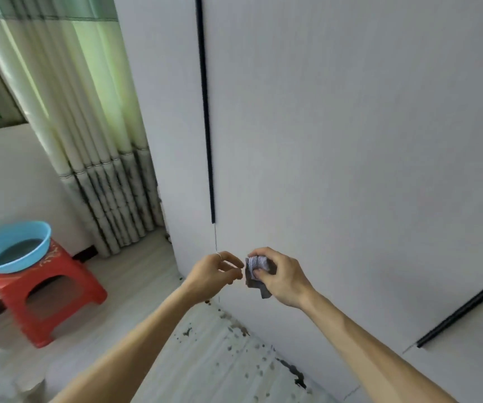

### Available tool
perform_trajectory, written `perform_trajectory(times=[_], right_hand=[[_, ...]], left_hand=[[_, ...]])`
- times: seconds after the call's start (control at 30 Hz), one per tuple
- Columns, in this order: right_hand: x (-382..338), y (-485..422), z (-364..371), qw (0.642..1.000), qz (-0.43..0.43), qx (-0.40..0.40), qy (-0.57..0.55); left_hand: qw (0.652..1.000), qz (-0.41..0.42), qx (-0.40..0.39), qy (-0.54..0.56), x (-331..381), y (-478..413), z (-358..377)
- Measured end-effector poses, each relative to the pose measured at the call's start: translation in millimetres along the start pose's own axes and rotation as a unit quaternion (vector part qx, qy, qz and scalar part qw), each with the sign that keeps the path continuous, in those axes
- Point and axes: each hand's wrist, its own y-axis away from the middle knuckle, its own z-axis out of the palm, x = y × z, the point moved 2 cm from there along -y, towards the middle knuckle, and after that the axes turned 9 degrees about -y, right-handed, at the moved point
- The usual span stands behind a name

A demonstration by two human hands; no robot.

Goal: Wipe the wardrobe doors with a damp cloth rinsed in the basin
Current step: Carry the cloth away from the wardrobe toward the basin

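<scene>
Two hands: the right hand [281, 274] and the left hand [211, 273] meet low down in front of the wardrobe door [350, 141], forearms stretched out from the body.
Right hand: fingers and thumb are curled round the cloth [257, 264], gripping it from above. That grip looks suited to pressing it flat on the panel.
Cloth: grey and bunched into a small wad, with one corner hanging below the palm. It sits just in front of the door's lower part; whether it touches the panel cannot be told.
Left hand: fingers loosely curled, with a ring on one of them and the tips right at the cloth's edge. Blur hides whether they pinch it or are merely near. It is probably there to fold or tidy the wad.
Door: pale and plain, with a dark handle strip [206, 126] along its left edge, ending above the hands.
Basin [10, 235]: blue, holding water [19, 251], set on a red stool [60, 286] well to the left, near the curtain [97, 117]. That raises it for rinsing without stooping to the floor [220, 353].
Floor: pale boards with dark specks along the foot of the wardrobe.
Step in hand: likely readying the cloth before a stroke on the lower panel.
Risk: a sopping wad would drip onto the boards.
</scene>
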Motion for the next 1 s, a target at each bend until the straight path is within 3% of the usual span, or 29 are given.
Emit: perform_trajectory(times=[0.23,0.4,0.7,1.0], right_hand=[[-104,-92,114,0.977,-0.151,-0.062,0.136],[-145,-165,197,0.958,-0.186,-0.129,0.177],[-188,-290,349,0.937,-0.21,-0.235,0.148],[-234,-448,484,0.914,-0.226,-0.309,0.135]], left_hand=[[0.971,-0.093,0.176,-0.132,-140,30,-180],[0.938,-0.183,0.258,-0.145,-222,61,-267],[0.892,-0.308,0.284,-0.17,-343,67,-355],[0.843,-0.415,0.314,-0.138,-437,16,-462]])
